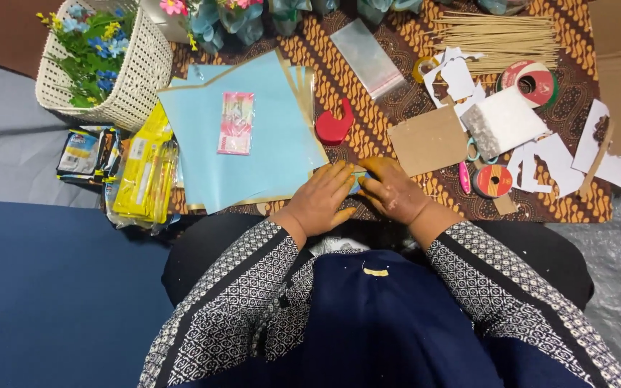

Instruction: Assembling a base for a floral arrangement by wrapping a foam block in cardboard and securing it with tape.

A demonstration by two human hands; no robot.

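My left hand and my right hand meet at the near edge of the patterned brown cloth. Between their fingertips they pinch a small light blue piece of paper, mostly hidden by the fingers. A stack of light blue paper sheets lies just left of my left hand, with a pink banknote-like slip on top. A red tape dispenser sits beyond my hands.
A white basket of artificial flowers stands far left, yellow packets beside it. A brown card, white paper cutouts, tape rolls, a ribbon spool, a clear bag and thin wooden sticks lie to the right.
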